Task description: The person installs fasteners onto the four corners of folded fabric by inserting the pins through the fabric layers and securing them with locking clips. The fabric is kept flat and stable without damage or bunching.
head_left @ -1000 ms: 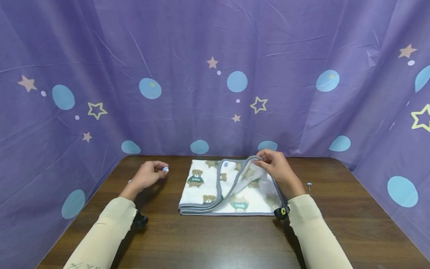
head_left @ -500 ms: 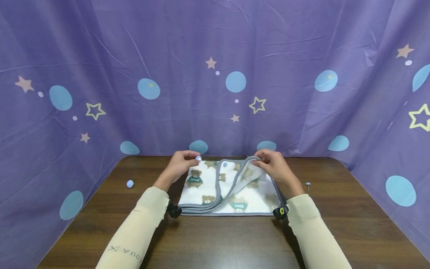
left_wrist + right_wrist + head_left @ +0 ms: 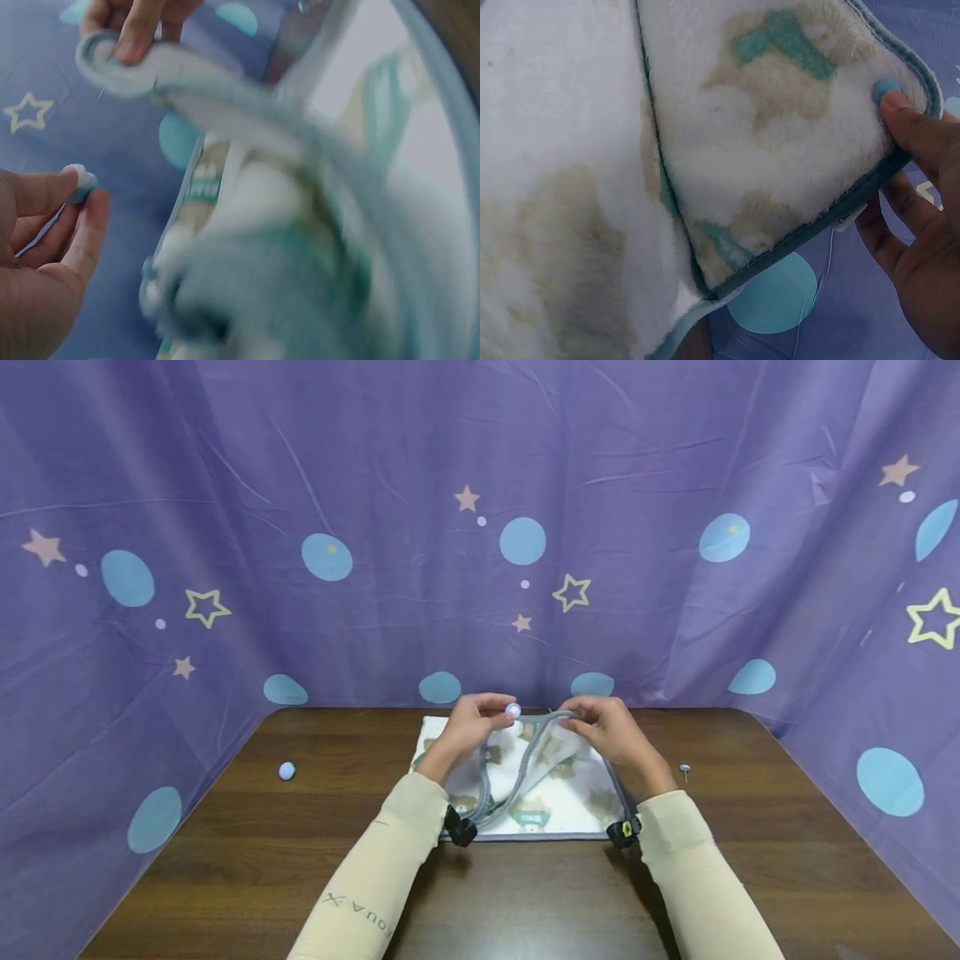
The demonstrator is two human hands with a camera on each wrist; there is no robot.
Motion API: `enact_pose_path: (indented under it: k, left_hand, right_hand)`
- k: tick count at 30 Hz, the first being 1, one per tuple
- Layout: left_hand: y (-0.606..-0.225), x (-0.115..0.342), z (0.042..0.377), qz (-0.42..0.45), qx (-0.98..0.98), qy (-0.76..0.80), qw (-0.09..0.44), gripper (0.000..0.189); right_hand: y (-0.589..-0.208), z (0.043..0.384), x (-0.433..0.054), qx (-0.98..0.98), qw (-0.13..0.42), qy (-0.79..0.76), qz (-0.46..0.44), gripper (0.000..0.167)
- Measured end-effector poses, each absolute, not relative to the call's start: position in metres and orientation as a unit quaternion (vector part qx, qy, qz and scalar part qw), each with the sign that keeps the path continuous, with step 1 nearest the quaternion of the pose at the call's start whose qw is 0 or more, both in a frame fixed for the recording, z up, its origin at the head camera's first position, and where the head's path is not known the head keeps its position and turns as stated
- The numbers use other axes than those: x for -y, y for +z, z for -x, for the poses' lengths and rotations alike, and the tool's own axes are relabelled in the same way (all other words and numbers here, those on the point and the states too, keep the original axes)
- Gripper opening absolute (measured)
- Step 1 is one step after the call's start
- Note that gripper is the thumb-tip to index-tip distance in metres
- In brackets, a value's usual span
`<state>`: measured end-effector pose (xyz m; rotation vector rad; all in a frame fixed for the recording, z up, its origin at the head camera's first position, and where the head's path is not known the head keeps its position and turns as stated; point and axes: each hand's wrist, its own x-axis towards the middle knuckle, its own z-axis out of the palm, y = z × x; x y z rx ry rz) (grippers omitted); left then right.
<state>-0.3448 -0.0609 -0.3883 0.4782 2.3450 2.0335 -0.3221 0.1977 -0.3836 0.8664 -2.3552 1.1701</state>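
Note:
A folded white blanket [image 3: 517, 777] with a bear print and grey edging lies at the table's far side. My right hand [image 3: 611, 731] holds up its far corner; in the right wrist view the thumb [image 3: 907, 124] presses beside a small blue round pin head [image 3: 885, 91] on the plush, the other fingers behind. My left hand [image 3: 463, 735] is above the blanket, close to the left of the raised corner. Between thumb and fingertips it pinches a small round blue-and-white cap [image 3: 81, 184], apart from the cloth. The raised edge [image 3: 247, 101] curves across the left wrist view.
A small light-blue round cap [image 3: 287, 771] lies on the brown table [image 3: 352, 860] at the left. Right of the blanket, a pin with a round head [image 3: 685, 768] rests on the wood. A purple patterned curtain [image 3: 420, 610] surrounds the table's back and sides.
My left hand has moved right with the cap, from beside the blanket to near the raised corner, uncovering the other cap on the table. The right hand keeps its place at the corner.

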Motion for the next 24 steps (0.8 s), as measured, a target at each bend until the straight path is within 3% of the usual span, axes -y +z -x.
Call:
enact_pose_path:
  k: [12, 24]
  left_hand:
    - [-0.397, 0.016, 0.337, -0.156, -0.674, 0.721, -0.029, 0.031]
    - [-0.4, 0.01, 0.336, -0.173, -0.649, 0.741, -0.026, 0.034]
  right_hand:
    - [-0.38, 0.32, -0.197, 0.832, 0.184, 0.408, -0.327, 0.012]
    - [-0.378, 0.317, -0.197, 0.841, 0.175, 0.4, -0.319, 0.012]
